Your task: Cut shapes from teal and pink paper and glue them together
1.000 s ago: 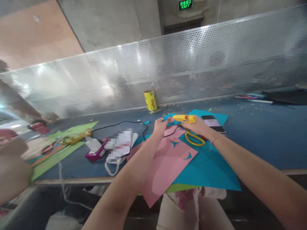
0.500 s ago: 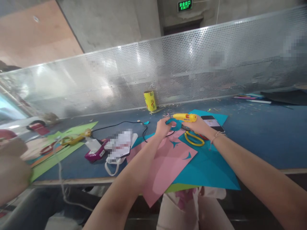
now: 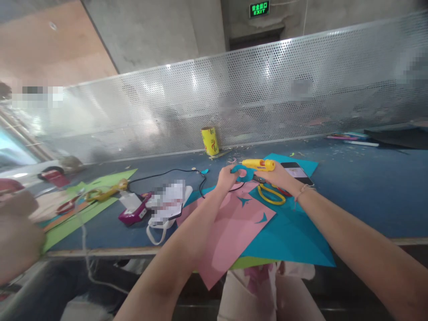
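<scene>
My left hand [image 3: 226, 177] pinches the left edge of a small blue paper piece [image 3: 246, 173], which has a pink patch showing at its middle. Close on the right, my right hand [image 3: 274, 173] is closed around a yellow glue gun [image 3: 259, 164] whose nozzle points left. Its fingertips come near the paper's right edge. Beneath both hands lie a pink sheet [image 3: 230, 232] with small blue scraps [image 3: 261, 218] on it and a larger blue sheet [image 3: 294, 236]. Yellow-handled scissors [image 3: 270, 195] rest by my right wrist.
A phone [image 3: 296, 173] lies right of my right hand. A yellow can [image 3: 210, 141] stands near the perforated metal screen [image 3: 174, 107]. At left are a purple power strip [image 3: 135, 213], another phone [image 3: 170, 200], cables, green paper [image 3: 60, 232] and a person's arm [image 3: 16, 236].
Both hands have stayed almost in place. The blue paper piece is turned slightly, and its pink middle shows more.
</scene>
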Demonstrator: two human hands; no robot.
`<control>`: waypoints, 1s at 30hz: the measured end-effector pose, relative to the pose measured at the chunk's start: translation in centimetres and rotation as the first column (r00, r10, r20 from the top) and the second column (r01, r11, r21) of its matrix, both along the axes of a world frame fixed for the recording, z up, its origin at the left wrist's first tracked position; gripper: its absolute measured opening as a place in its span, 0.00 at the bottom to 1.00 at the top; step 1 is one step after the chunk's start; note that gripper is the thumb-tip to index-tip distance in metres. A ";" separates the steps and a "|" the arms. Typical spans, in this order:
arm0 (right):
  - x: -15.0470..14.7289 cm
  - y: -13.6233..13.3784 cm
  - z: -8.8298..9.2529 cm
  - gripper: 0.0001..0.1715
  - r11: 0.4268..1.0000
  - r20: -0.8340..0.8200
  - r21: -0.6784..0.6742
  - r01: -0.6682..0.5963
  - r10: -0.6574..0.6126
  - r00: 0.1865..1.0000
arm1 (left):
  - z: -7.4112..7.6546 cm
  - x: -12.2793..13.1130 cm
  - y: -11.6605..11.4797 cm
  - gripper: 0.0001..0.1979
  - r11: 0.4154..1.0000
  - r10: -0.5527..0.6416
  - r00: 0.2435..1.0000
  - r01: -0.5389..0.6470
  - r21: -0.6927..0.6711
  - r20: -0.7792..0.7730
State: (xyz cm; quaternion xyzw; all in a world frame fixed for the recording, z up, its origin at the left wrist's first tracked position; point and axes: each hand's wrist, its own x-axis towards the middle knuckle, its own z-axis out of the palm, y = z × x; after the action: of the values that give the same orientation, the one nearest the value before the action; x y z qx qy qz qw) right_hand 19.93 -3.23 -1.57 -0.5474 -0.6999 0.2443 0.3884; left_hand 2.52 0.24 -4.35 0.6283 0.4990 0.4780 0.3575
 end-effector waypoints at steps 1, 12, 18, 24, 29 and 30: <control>0.0 0.0 0.0 0.05 1.000 0.001 0.004 -0.001 0.001 1.000 | 0.0 0.0 0.1 0.06 1.000 0.000 1.000 0.000 -0.019 0.024; 0.0 -0.1 0.1 0.07 0.998 0.039 0.044 -0.045 0.044 0.998 | 0.1 -0.2 0.2 0.05 0.996 -0.001 0.995 0.009 -0.089 0.098; 0.0 -0.1 0.2 0.04 1.000 0.009 0.007 -0.027 0.027 1.000 | 0.4 0.1 -0.5 0.06 0.983 -0.040 0.984 0.070 -0.168 0.174; -0.1 -0.1 0.2 0.05 0.999 0.038 0.031 -0.022 0.021 0.999 | 0.5 0.3 -0.7 0.06 0.977 -0.037 0.968 0.087 -0.195 0.247; 0.1 0.1 0.0 0.08 0.997 0.053 0.054 -0.058 0.055 0.997 | 0.2 0.2 -0.2 0.06 0.980 -0.021 0.978 0.062 -0.190 0.210; 0.1 0.1 0.0 0.08 0.996 0.055 0.060 -0.061 0.058 0.997 | 0.2 0.2 -0.1 0.05 0.981 -0.018 0.977 0.059 -0.186 0.214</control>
State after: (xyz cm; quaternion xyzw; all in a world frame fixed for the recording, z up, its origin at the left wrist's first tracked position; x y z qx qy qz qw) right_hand 20.03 -3.11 -1.60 -0.5204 -0.7330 0.2194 0.3791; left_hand 2.73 0.13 -4.15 0.5461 0.4894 0.4849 0.4766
